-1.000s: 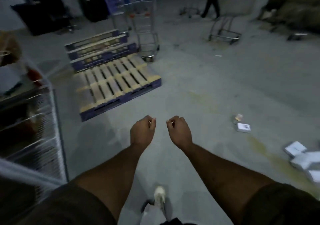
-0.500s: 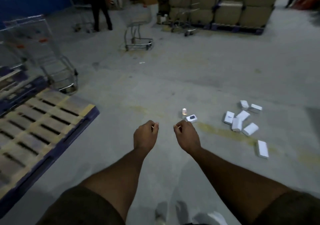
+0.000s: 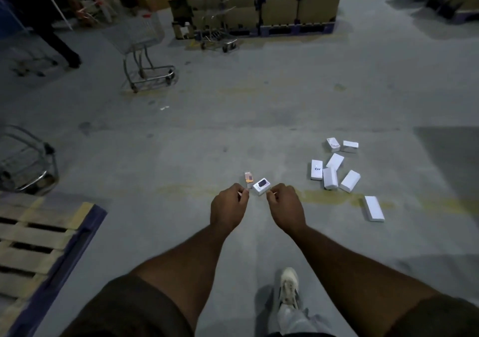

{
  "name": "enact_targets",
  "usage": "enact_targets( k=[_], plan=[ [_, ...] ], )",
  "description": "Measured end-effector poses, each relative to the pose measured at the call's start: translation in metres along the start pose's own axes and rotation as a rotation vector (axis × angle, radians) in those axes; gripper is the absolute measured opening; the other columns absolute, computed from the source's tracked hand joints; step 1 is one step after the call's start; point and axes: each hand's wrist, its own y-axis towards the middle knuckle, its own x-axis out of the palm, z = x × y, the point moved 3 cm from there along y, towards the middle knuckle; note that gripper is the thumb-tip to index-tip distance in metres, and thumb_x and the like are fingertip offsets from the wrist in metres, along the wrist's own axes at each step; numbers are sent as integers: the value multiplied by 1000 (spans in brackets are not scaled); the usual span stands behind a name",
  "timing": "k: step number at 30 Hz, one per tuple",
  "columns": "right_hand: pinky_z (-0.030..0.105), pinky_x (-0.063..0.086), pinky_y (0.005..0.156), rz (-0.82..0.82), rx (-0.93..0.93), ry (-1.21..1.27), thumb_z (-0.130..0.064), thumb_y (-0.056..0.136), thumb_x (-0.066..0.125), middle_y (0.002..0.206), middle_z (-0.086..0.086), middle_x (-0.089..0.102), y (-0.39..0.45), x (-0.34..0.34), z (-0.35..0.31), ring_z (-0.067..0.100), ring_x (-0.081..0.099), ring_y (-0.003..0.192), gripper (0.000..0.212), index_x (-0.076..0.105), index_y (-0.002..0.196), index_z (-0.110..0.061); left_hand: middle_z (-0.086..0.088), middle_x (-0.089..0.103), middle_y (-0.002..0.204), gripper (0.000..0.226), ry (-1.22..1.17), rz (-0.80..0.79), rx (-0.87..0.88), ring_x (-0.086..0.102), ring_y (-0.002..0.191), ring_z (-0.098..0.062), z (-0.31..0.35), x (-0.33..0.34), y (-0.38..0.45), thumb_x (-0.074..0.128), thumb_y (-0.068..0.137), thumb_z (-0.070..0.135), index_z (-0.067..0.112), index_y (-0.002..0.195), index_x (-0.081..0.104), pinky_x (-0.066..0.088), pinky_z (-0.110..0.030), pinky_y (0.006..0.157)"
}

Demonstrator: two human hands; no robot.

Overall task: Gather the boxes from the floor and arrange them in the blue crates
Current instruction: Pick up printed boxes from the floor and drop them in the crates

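Several white boxes (image 3: 330, 178) lie scattered on the grey concrete floor to the right, one of them (image 3: 374, 208) apart and nearer to me. A small white box with a dark picture (image 3: 261, 186) and a small orange box (image 3: 248, 177) lie on the floor just beyond my hands. My left hand (image 3: 228, 207) and my right hand (image 3: 286, 207) are held out side by side above the floor, fingers curled into fists with nothing seen in them. No blue crate is in view.
A wooden pallet with a blue frame (image 3: 39, 235) lies at the lower left. One shopping cart (image 3: 141, 49) stands ahead on the left and another (image 3: 23, 160) at the left edge. Stacked cardboard boxes (image 3: 285, 5) line the back. A person's legs (image 3: 57, 41) show at the top left.
The view has swung right and moved forward, so the pallet has slid off to the left and the scattered boxes are nearer. Both hands keep the same curled pose.
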Motion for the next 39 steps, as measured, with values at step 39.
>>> enact_targets(
  k=[39],
  plan=[
    [31, 41, 83, -3, 423, -8, -29, 95, 58, 81, -5, 53, 508, 123, -17, 25, 58, 103, 19, 65, 100, -13, -1, 75, 92, 19, 4, -477, -41, 69, 94, -26, -39, 135, 559, 56, 94, 38, 23, 92, 68, 49, -32, 77]
  ],
)
